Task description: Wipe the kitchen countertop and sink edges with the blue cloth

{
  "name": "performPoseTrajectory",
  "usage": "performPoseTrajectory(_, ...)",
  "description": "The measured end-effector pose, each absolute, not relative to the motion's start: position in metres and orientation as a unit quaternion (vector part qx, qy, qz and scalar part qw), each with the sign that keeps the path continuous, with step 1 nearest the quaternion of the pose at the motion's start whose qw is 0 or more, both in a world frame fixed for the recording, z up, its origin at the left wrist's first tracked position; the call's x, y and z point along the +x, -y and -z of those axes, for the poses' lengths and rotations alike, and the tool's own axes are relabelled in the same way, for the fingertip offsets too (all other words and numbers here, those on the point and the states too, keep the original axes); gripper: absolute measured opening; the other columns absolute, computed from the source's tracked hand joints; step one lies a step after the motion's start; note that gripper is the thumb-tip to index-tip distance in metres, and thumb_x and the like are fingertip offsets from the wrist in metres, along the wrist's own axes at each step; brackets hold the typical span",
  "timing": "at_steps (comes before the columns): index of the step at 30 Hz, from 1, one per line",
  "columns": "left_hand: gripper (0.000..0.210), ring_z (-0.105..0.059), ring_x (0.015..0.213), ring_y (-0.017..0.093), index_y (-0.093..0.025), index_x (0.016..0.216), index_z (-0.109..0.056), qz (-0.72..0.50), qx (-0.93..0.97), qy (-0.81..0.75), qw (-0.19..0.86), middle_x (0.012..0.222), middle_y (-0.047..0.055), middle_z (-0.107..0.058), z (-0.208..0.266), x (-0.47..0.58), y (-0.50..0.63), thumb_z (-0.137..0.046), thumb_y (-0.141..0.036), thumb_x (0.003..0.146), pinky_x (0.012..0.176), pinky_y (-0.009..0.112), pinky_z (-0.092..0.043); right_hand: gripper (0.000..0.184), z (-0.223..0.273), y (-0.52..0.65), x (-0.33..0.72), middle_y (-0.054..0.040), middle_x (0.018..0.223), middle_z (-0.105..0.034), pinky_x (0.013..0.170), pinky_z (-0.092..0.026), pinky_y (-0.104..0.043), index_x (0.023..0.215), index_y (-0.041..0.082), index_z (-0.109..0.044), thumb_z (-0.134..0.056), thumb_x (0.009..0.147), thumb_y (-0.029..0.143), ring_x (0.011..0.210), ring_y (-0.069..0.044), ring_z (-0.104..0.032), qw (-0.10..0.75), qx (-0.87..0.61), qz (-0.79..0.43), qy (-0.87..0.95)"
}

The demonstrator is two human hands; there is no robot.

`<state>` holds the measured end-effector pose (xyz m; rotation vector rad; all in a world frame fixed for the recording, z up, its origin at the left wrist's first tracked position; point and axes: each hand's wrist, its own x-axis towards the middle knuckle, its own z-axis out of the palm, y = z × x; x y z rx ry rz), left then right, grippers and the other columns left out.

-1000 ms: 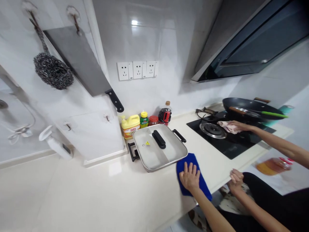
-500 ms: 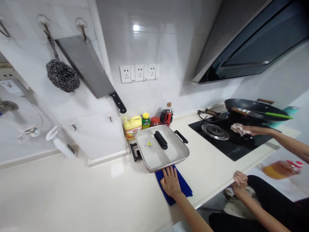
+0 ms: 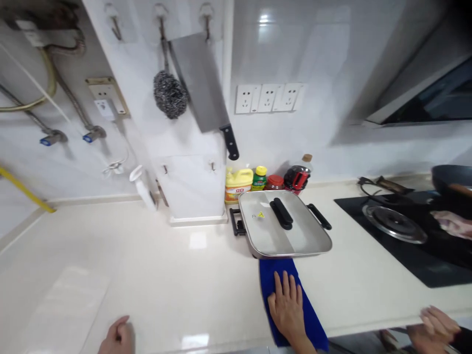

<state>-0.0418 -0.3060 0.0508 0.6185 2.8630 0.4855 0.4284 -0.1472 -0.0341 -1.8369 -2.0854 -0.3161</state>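
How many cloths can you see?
2: a flat blue cloth under the bare right hand, and a crumpled pale pink cloth on the shiny black cooktop, near the picture's right edge.

A plain, deep blue cloth [image 3: 311,324] lies spread flat on the pale table [image 3: 184,280], longer than it is wide, slanting a little from the front edge back toward the lidded pan [image 3: 313,232]. Its far end meets the pan's front side from where I stand; whether it tucks underneath I can't tell. The right hand [image 3: 287,307] covers its middle.
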Motion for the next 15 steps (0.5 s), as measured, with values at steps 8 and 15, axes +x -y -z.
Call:
performPoseTrajectory(8, 0.042, -0.059, 0.063, 0.025, -0.029, 0.113, -0.072, -0.181, 0.186, -0.957, 0.129, 0.079, 0.007, -0.067, -0.064, -0.031, 0.311, -0.037, -0.041, 0.093, 0.054, 0.030, -0.039, 0.076, 0.031, 0.196, 0.346, -0.0207, 0.162, -0.023, 0.118, -0.019, -0.065, 0.155, 0.008, -0.031, -0.046, 0.083, 0.029, 0.151, -0.041, -0.012, 0.185, -0.584, 0.098, 0.784)
performPoseTrajectory(15, 0.042, -0.064, 0.075, 0.027, -0.027, 0.113, -0.072, -0.204, 0.212, -0.946, 0.134, 0.079, 0.008, -0.067, -0.051, -0.032, 0.318, -0.037, -0.037, 0.094, 0.061, 0.032, -0.043, 0.069, 0.017, 0.135, 0.251, -0.0178, 0.161, -0.030, 0.119, -0.015, -0.062, 0.151, 0.014, -0.042, -0.050, 0.084, 0.031, 0.151, -0.039, -0.015, 0.133, -0.563, 0.069, 0.813)
